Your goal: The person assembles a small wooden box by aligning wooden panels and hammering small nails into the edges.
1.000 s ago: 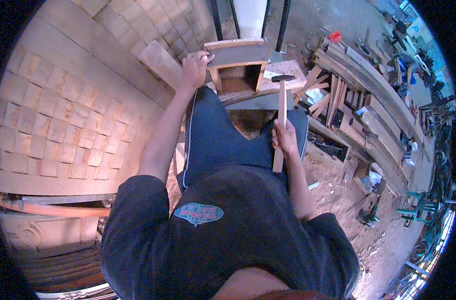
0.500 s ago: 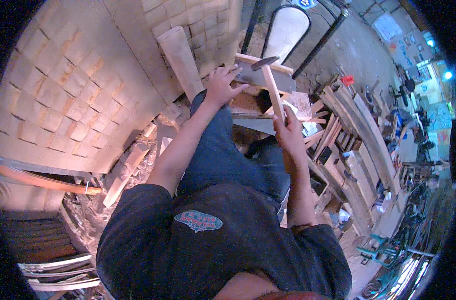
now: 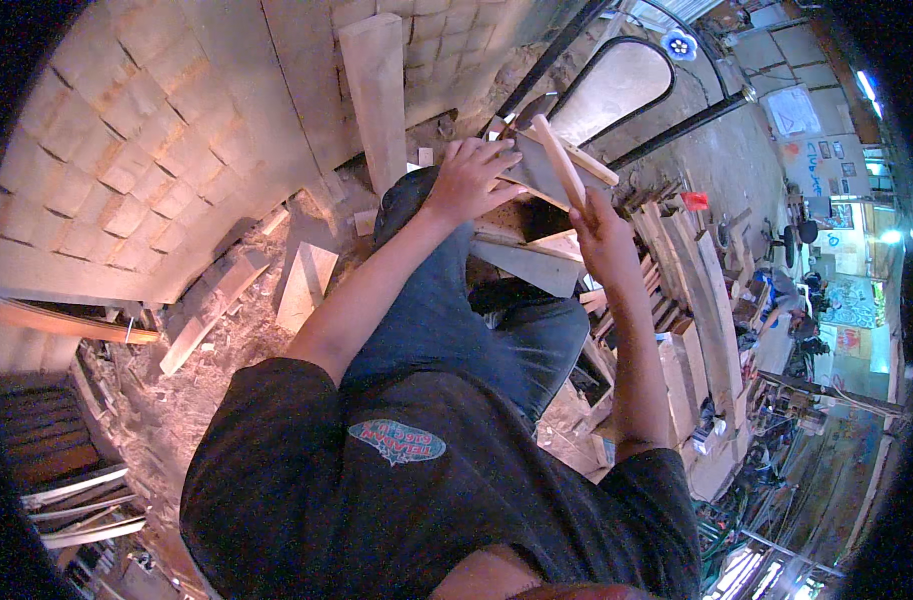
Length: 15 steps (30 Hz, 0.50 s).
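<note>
A hammer is gripped by its pale wooden handle [image 3: 561,165] in my right hand [image 3: 607,235], over a small wooden workpiece. Its head shows only partly, beyond the grey panel [image 3: 545,172] on that workpiece. My left hand [image 3: 469,182] rests at the panel's left end, fingers stretched over it and the thumb apart; anything under the fingertips is hidden. The workpiece sits in front of my knees, with a grey lower board [image 3: 527,266] and a dark gap between its boards.
A long plank [image 3: 375,100] leans against a large tiled wooden panel [image 3: 127,150] on the left. Offcuts [image 3: 307,285] and shavings lie on the floor. Stacked timber [image 3: 712,300] is at the right. A black-framed chair [image 3: 617,90] stands beyond the workpiece.
The view has turned, shifting the scene. My left hand has moved right along the panel, its fingers closer together. The hammer's head has gone from in front of the panel to beyond it.
</note>
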Each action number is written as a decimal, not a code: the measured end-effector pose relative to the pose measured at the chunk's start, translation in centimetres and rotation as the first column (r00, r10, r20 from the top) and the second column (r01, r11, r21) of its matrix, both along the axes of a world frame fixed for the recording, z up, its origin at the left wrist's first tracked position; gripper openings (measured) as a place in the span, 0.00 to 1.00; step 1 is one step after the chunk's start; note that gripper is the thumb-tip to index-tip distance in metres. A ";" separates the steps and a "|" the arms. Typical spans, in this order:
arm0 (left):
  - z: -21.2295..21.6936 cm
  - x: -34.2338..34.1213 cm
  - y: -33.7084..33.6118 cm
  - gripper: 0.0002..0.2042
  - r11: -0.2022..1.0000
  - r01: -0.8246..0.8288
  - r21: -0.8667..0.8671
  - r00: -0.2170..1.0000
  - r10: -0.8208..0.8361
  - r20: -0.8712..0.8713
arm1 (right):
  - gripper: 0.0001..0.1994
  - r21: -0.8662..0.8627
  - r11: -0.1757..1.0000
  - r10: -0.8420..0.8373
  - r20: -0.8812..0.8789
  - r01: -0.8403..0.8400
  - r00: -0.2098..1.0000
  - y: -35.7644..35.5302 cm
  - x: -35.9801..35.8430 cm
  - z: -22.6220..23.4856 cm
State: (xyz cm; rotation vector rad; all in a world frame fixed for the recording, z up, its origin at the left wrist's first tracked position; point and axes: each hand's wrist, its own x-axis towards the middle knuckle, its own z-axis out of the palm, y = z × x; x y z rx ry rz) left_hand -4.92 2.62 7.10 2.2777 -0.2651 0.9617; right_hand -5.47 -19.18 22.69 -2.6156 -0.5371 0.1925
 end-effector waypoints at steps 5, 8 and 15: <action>0.0 0.2 -0.1 0.26 1.000 -0.008 -0.019 1.000 0.009 0.015 | 0.15 -0.037 0.999 0.013 0.026 -0.012 1.000 -0.6 -0.1 0.2; 0.3 0.3 0.0 0.26 1.000 -0.020 -0.006 0.999 0.020 0.028 | 0.15 -0.032 0.999 -0.002 0.015 0.002 1.000 -0.7 -0.3 0.2; 0.3 0.7 -0.1 0.23 0.999 -0.002 -0.051 0.999 0.005 0.053 | 0.17 -0.020 0.998 -0.053 -0.029 0.052 0.998 -1.0 -0.8 0.0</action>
